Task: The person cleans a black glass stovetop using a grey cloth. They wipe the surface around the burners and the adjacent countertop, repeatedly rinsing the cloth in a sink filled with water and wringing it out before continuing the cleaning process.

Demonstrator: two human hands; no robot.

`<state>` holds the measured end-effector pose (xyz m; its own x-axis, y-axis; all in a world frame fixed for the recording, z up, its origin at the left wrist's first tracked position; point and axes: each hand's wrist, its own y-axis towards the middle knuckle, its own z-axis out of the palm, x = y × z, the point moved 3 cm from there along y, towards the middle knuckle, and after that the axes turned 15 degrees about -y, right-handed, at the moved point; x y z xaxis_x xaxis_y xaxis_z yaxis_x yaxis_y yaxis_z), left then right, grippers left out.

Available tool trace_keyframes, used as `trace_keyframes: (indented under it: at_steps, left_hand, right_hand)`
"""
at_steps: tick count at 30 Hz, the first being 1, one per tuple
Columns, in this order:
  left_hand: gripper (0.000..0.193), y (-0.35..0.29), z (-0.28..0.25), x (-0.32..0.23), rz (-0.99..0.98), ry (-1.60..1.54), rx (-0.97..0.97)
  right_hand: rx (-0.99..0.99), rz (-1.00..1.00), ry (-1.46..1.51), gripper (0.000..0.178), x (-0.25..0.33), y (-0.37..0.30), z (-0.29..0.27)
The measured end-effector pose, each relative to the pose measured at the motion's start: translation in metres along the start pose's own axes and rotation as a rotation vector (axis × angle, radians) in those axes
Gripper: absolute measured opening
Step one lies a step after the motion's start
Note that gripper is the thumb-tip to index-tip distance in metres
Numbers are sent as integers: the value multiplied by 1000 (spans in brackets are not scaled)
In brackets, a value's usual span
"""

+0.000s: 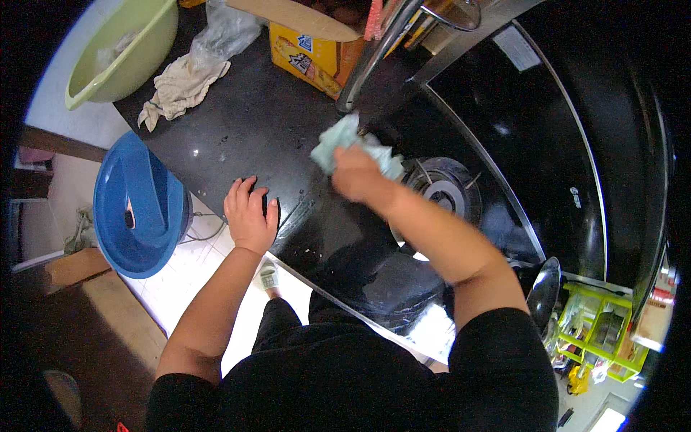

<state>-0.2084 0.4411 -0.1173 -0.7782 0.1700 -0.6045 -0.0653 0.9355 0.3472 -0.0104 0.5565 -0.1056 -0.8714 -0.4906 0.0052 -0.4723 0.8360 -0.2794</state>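
Observation:
A pale green-blue cloth [338,137] is bunched in my right hand [356,173], which presses it toward the black countertop [288,144] beside the gas burner [443,191]. The closed fingers are partly hidden by the cloth and the back of the hand. On the near left edge of the counter rests my left hand [250,216], empty, its fingers spread on the dark surface. Small crumbs and wet-looking streaks show on the counter between and below the hands.
A blue basin [140,216] stands left of the counter, a pale green basin [129,68] behind it. A beige rag [183,90], a clear plastic bag [227,32] and a yellow cardboard box [302,57] lie at the back. A metal pipe [374,57] slants near the box; a green rack [597,324] is right.

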Motion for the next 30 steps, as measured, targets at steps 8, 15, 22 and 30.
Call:
trace_keyframes:
  at_steps: [8,15,22,30]
  left_hand:
    - [24,-2,7,6,9,-5,-26]
    - [21,-1,7,2,0,-12,11]
    - [21,0,6,2,27,21,30]
    - [23,0,7,8,75,39,59]
  right_hand:
    - [142,-27,880,17,-45,-40,-40]
    - [-167,148,306,45,-182,-11,-136]
    - [-35,-66,64,49,-188,36,-45]
    - [184,169,446,47,-298,-36,8]
